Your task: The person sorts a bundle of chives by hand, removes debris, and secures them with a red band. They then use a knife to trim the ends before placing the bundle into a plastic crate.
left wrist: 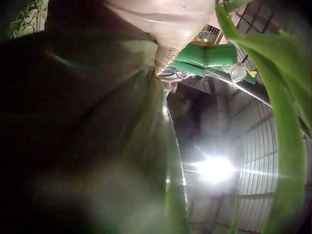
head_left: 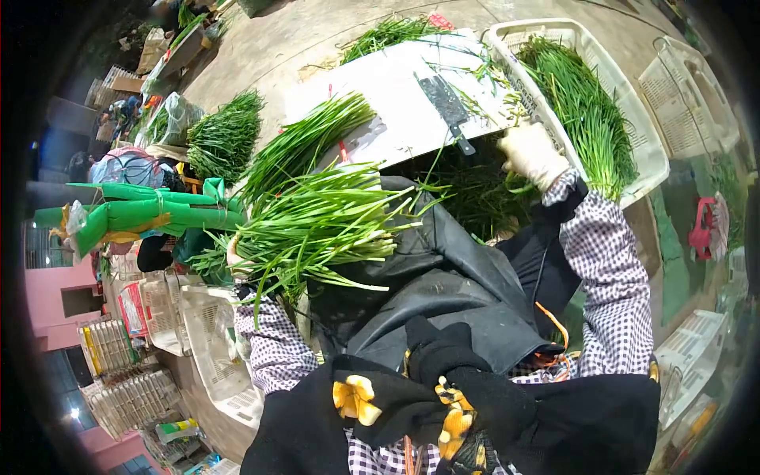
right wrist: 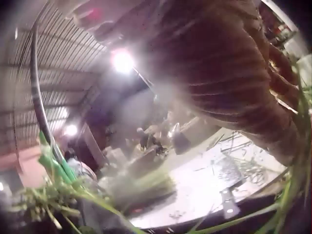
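Observation:
In the head view my gloved left hand grips a bunch of garlic chives over my lap, its cut ends to the right. Leaves of the bunch cover most of that hand's fingers. A second chive bunch lies just beyond, on the white board's left end. My gloved right hand is at the board's right corner, fingers curled round a few loose chive leaves that hang below it. Close to its left, a cleaver rests on the board, handle over the near edge.
A white crate of chives stands right of the board. More chives lie at the board's far edge. Dark green scraps lie below it. Green tubing juts in from the left. Another crate sits behind my left arm.

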`<state>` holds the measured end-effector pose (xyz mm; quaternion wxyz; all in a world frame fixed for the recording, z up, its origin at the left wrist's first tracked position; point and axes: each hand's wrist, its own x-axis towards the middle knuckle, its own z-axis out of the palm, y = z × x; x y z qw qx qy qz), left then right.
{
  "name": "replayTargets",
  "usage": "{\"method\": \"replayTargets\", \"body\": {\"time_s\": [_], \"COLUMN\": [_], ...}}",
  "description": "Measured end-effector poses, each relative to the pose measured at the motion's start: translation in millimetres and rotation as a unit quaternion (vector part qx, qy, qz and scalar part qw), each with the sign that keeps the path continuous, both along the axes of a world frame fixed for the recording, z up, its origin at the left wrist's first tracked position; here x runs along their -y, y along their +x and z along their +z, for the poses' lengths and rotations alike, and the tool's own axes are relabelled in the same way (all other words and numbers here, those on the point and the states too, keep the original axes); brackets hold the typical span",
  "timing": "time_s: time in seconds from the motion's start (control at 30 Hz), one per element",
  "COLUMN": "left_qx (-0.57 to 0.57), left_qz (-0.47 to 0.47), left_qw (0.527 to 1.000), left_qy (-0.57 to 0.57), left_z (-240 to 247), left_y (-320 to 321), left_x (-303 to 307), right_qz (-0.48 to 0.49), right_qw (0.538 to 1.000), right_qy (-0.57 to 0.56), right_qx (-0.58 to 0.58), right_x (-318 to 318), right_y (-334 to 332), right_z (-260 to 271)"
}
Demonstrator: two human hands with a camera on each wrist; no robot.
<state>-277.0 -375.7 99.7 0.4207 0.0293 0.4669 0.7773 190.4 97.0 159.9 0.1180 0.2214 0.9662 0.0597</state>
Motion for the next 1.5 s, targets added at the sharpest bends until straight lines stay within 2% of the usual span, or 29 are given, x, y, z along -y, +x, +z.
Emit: {"method": "replayTargets", "body": {"time_s": [0.07, 0.13, 0.17, 0.2, 0.27, 0.33, 0.4, 0.47, 0.53, 0.57, 0.67, 0.7, 0.73, 0.8, 0.87, 0.93, 0.97, 1.0, 1.07, 1.1, 1.13, 1.17, 1.2, 1.27, 1.3, 1.33, 1.4, 1.47, 1.5], "left_qx": [-0.004, -0.014, -0.021, -0.028, -0.040, -0.048, -0.053, -0.059, -0.067, -0.071, -0.082, -0.087, -0.092, -0.101, -0.110, -0.119, -0.124, -0.129, -0.139, -0.143, -0.149, -0.155, -0.162, -0.175, -0.182, -0.187, -0.192, -0.186, -0.079], "left_qz": [0.001, -0.005, -0.006, -0.007, -0.003, -0.001, 0.000, 0.001, -0.002, -0.003, -0.006, -0.006, -0.007, -0.011, -0.017, -0.018, -0.018, -0.018, -0.017, -0.019, -0.023, -0.026, -0.028, -0.028, -0.027, -0.026, -0.025, 0.219, 0.155], "left_qw": [1.000, 1.000, 1.000, 1.000, 0.999, 0.999, 0.998, 0.998, 0.998, 0.997, 0.997, 0.996, 0.996, 0.995, 0.994, 0.993, 0.992, 0.991, 0.990, 0.990, 0.989, 0.988, 0.986, 0.984, 0.983, 0.982, 0.981, 0.958, 0.982], "left_qy": [-0.009, -0.011, -0.010, -0.010, -0.011, -0.015, -0.014, -0.011, -0.008, -0.006, -0.004, -0.003, -0.003, -0.002, 0.001, 0.005, 0.005, 0.005, 0.005, 0.003, 0.002, 0.002, 0.002, 0.001, -0.001, -0.002, -0.004, -0.016, 0.071], "left_z": [-9.2, -4.4, -7.2, -6.4, -13.5, -8.5, -14.0, -10.7, -25.7, -26.9, -27.4, -28.8, -29.5, -31.6, -30.2, -37.4, -35.7, -39.8, -44.7, -43.9, -45.2, -43.1, -45.7, -38.3, -40.1, -39.1, -39.0, -30.0, -13.9], "left_y": [12.9, -6.2, 3.9, 6.3, 14.2, 2.8, -2.6, -19.5, -16.4, -20.7, -27.1, -27.6, -32.0, -29.2, -32.4, -32.1, -20.9, -29.5, -28.7, -29.4, -29.5, -32.3, -26.1, -42.7, -35.6, -32.5, -28.9, -12.5, -8.6], "left_x": [-4.2, -2.9, -6.5, -2.5, -0.9, 12.8, 6.5, 24.9, 12.9, 5.9, 7.3, 9.1, 8.5, 17.1, 18.7, 16.1, 37.2, 26.3, 20.7, 28.9, 20.4, 24.2, 17.0, 16.2, 23.8, 36.8, 34.5, 16.4, 16.3], "right_qz": [0.094, 0.095, 0.100, 0.119, 0.104, 0.133, 0.107, 0.140, 0.125, 0.074, -0.022, 0.005, 0.006, 0.041, 0.015, -0.039, -0.077, -0.069, 0.017, 0.071, 0.119, 0.060, 0.001, 0.009, -0.015, -0.023, -0.024, 0.037, 0.043], "right_qw": [0.953, 0.876, 0.829, 0.750, 0.741, 0.837, 0.842, 0.850, 0.870, 0.868, 0.780, 0.816, 0.815, 0.892, 0.955, 0.980, 0.986, 0.979, 0.981, 0.967, 0.905, 0.827, 0.719, 0.691, 0.656, 0.689, 0.678, 0.682, 0.690], "right_qy": [-0.204, -0.397, -0.485, -0.575, -0.618, -0.466, -0.471, -0.417, -0.404, -0.462, -0.619, -0.568, -0.568, -0.445, -0.292, -0.120, -0.056, -0.051, -0.145, -0.232, -0.304, -0.459, -0.598, -0.618, -0.665, -0.648, -0.659, -0.651, -0.650], "right_qx": [-0.204, -0.259, -0.259, -0.305, -0.241, -0.255, -0.242, -0.290, -0.251, -0.168, -0.089, -0.111, -0.110, -0.064, 0.052, 0.157, 0.137, 0.184, 0.126, -0.075, -0.274, -0.320, -0.354, -0.375, -0.356, -0.325, -0.326, -0.331, -0.317], "right_x": [32.6, 75.9, 89.0, 102.3, 114.6, 116.3, 99.6, 72.6, 52.0, 47.4, 50.0, 50.2, 42.3, 13.8, -7.9, -20.3, -19.6, -24.3, 18.9, 32.0, 42.8, 57.4, 73.1, 98.1, 106.4, 112.3, 119.6, 121.3, 122.9], "right_y": [-24.2, -51.7, -65.7, -76.9, -83.9, -82.3, -71.6, -56.4, -43.2, -36.4, -29.8, -26.1, -22.5, -11.9, 5.1, 25.4, 28.2, 21.2, -5.4, -14.8, -24.9, -42.8, -62.2, -79.9, -85.8, -84.2, -82.7, -71.4, -67.3], "right_z": [1.8, 2.1, -17.6, -35.1, -35.8, -33.6, -17.7, -24.6, -24.8, -16.9, -20.7, -18.9, -26.5, -51.0, -64.2, -81.2, -94.1, -107.0, -18.5, -30.5, -41.7, -37.1, -30.8, -13.3, -18.1, -1.1, 0.6, 11.1, 9.1]}}
